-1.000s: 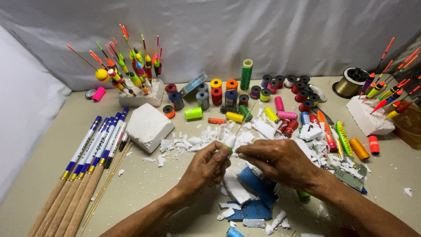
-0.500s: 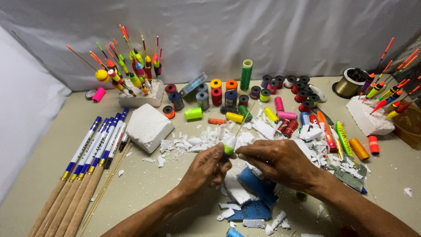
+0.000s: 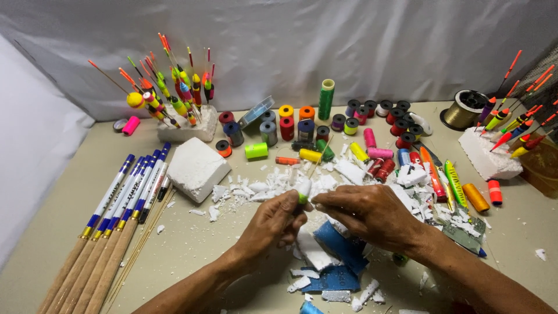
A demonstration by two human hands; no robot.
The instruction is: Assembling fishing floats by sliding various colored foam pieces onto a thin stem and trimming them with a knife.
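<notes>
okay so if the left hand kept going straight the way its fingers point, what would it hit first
Likely the small white and green float body already pinched at its fingertips. Past that, the left hand would probably meet the white foam scraps, though depth is hard to judge.

Both hands met over foam scraps (image 3: 264, 187): left hand (image 3: 273, 224) pinched a small float (image 3: 303, 190), right hand (image 3: 372, 212) touching it.

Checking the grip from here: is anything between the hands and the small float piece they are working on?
Nothing visible: the left hand pinches the white and green float piece directly, and the right hand meets it from the side.
</notes>
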